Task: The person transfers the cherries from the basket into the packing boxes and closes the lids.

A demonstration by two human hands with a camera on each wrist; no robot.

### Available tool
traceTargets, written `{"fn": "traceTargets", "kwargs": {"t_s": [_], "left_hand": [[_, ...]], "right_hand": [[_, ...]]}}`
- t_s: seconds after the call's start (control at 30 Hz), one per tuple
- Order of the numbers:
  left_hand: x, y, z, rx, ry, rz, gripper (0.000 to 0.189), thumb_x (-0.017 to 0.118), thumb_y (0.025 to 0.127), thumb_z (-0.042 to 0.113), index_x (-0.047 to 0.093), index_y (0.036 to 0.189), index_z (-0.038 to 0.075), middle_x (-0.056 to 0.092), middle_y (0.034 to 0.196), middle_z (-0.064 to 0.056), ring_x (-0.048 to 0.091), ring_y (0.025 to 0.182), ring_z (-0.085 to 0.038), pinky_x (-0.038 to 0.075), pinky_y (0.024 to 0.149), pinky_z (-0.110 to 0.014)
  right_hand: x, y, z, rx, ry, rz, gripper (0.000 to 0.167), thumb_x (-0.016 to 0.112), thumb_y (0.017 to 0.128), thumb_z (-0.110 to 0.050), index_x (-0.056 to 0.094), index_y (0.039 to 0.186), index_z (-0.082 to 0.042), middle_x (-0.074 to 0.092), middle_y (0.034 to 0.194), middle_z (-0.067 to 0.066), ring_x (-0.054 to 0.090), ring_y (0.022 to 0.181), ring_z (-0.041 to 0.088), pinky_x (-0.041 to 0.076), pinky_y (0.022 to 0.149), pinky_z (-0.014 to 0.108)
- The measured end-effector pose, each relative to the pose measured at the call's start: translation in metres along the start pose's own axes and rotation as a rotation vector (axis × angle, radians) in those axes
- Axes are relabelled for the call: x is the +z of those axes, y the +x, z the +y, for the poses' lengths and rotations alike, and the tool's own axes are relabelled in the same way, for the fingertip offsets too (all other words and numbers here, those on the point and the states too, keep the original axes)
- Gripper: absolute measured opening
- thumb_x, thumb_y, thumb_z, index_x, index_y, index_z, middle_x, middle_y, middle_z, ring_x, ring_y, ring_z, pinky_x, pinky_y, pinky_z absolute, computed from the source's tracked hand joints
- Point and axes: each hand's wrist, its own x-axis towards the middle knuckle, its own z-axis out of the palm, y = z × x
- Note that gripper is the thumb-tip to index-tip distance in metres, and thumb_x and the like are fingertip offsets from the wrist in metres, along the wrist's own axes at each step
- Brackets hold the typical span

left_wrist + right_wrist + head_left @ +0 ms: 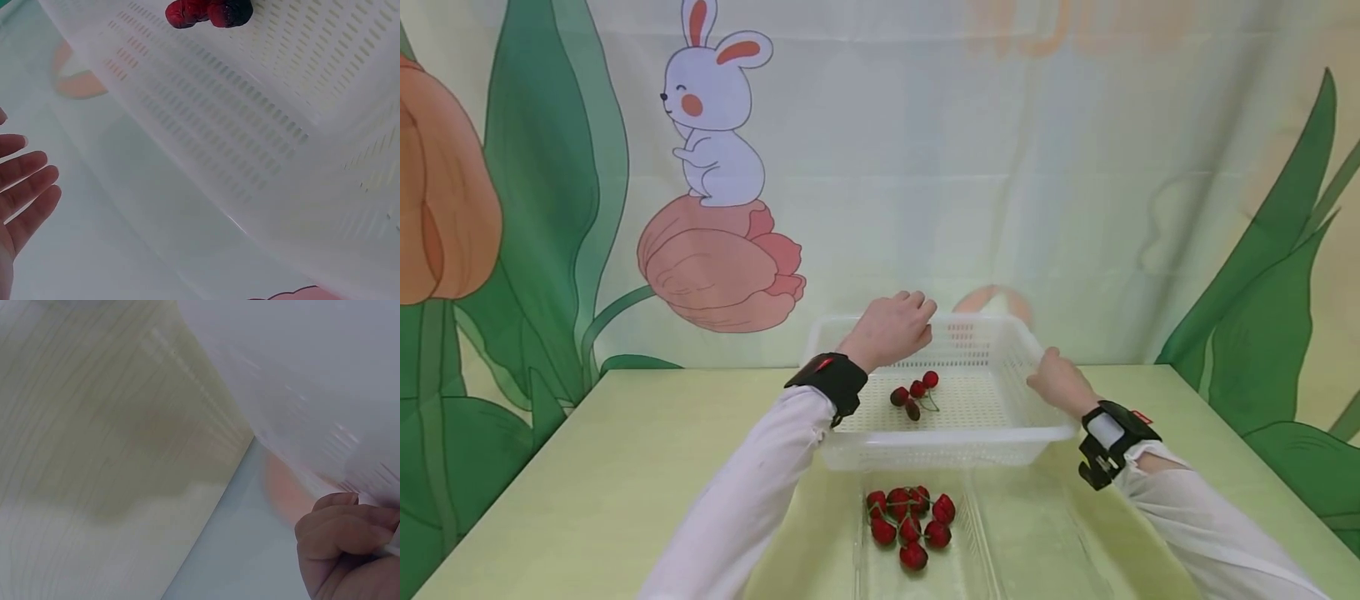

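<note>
A white perforated plastic basket is at the far part of the table, with a few cherries on its floor. My right hand grips the basket's right rim; in the right wrist view its fingers are curled at the edge. My left hand hovers over the left back part of the basket and holds nothing. In the left wrist view its fingers are extended, apart from the basket wall. Nearer me, several cherries with green stems lie in a clear plastic container.
The clear container's right section sits in front of the basket. Beneath them is a pale green table. A curtain printed with a rabbit and tulips hangs right behind the table's far edge.
</note>
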Motion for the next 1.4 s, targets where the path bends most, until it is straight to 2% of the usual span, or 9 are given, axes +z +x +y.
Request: {"fn": "traceTargets", "kwargs": {"t_s": [0.07, 0.13, 0.27, 0.37, 0.47, 0.67, 1.0, 1.17, 1.4], "left_hand": [[0.002, 0.0, 0.0, 0.016, -0.009, -0.011, 0.009, 0.059, 0.102, 0.012, 0.062, 0.1, 0.005, 0.06, 0.084, -0.009, 0.057, 0.073, -0.023, 0.034, 0.054, -0.028], [0.004, -0.002, 0.001, 0.04, -0.025, -0.062, 0.009, 0.059, 0.103, 0.013, 0.063, 0.103, 0.005, 0.061, 0.087, -0.009, 0.058, 0.074, -0.024, 0.039, 0.056, -0.029], [0.01, -0.005, 0.003, 0.066, -0.11, -0.281, 0.016, 0.059, 0.104, 0.014, 0.067, 0.117, 0.009, 0.067, 0.1, -0.01, 0.064, 0.085, -0.025, 0.052, 0.069, -0.033], [0.017, -0.007, 0.004, 0.029, -0.213, -0.445, 0.021, 0.061, 0.103, 0.015, 0.067, 0.122, 0.011, 0.07, 0.11, -0.01, 0.067, 0.095, -0.025, 0.055, 0.082, -0.037], [0.026, -0.01, 0.003, -0.023, -0.294, -0.538, 0.022, 0.065, 0.101, 0.017, 0.068, 0.121, 0.01, 0.072, 0.114, -0.009, 0.066, 0.099, -0.024, 0.055, 0.087, -0.038], [0.041, -0.014, -0.001, -0.077, -0.364, -0.59, 0.023, 0.068, 0.1, 0.021, 0.069, 0.119, 0.009, 0.072, 0.113, -0.009, 0.061, 0.093, -0.02, 0.052, 0.083, -0.036], [0.051, -0.01, 0.002, -0.09, -0.451, -0.689, 0.013, 0.075, 0.096, 0.024, 0.066, 0.09, 0.017, 0.062, 0.094, 0.004, 0.047, 0.079, -0.012, 0.038, 0.071, -0.026], [0.053, -0.01, 0.003, -0.068, -0.468, -0.703, 0.009, 0.075, 0.095, 0.023, 0.072, 0.097, 0.014, 0.065, 0.099, 0.002, 0.048, 0.083, -0.011, 0.04, 0.075, -0.026], [0.052, -0.012, 0.003, -0.066, -0.457, -0.752, 0.013, 0.069, 0.099, 0.019, 0.077, 0.107, 0.015, 0.073, 0.117, -0.002, 0.059, 0.098, -0.015, 0.048, 0.091, -0.029]], "right_hand": [[-0.001, -0.002, -0.002, 0.008, 0.0, 0.005, 0.04, 0.055, 0.098, -0.007, 0.036, 0.115, 0.024, 0.057, 0.088, 0.028, 0.056, 0.072, 0.028, 0.048, 0.062, 0.034], [-0.002, -0.003, -0.003, 0.012, 0.004, 0.007, 0.04, 0.054, 0.098, -0.007, 0.036, 0.116, 0.024, 0.057, 0.089, 0.029, 0.057, 0.072, 0.028, 0.048, 0.062, 0.034], [-0.002, -0.003, -0.004, 0.007, 0.006, 0.005, 0.04, 0.055, 0.098, -0.007, 0.037, 0.114, 0.024, 0.057, 0.086, 0.026, 0.056, 0.07, 0.027, 0.047, 0.061, 0.034], [-0.002, -0.003, -0.004, 0.016, 0.007, 0.002, 0.041, 0.056, 0.097, -0.008, 0.037, 0.114, 0.024, 0.057, 0.085, 0.026, 0.057, 0.07, 0.027, 0.048, 0.062, 0.034], [-0.002, -0.003, -0.003, 0.03, 0.01, -0.002, 0.042, 0.056, 0.098, -0.009, 0.037, 0.115, 0.024, 0.058, 0.088, 0.029, 0.058, 0.071, 0.029, 0.049, 0.063, 0.036], [-0.002, -0.001, -0.002, 0.03, 0.007, 0.003, 0.039, 0.055, 0.097, -0.009, 0.038, 0.113, 0.022, 0.058, 0.087, 0.028, 0.058, 0.072, 0.029, 0.049, 0.063, 0.035], [-0.001, 0.0, -0.003, 0.047, -0.006, 0.009, 0.04, 0.056, 0.097, -0.01, 0.038, 0.113, 0.022, 0.057, 0.086, 0.026, 0.058, 0.071, 0.029, 0.05, 0.062, 0.037], [-0.003, -0.002, -0.004, 0.066, 0.003, 0.0, 0.04, 0.056, 0.097, -0.01, 0.037, 0.115, 0.021, 0.058, 0.09, 0.028, 0.06, 0.074, 0.03, 0.051, 0.064, 0.037], [-0.002, -0.002, -0.004, 0.054, 0.005, -0.001, 0.041, 0.055, 0.097, -0.009, 0.037, 0.116, 0.022, 0.057, 0.089, 0.027, 0.059, 0.073, 0.03, 0.05, 0.063, 0.036]]}}
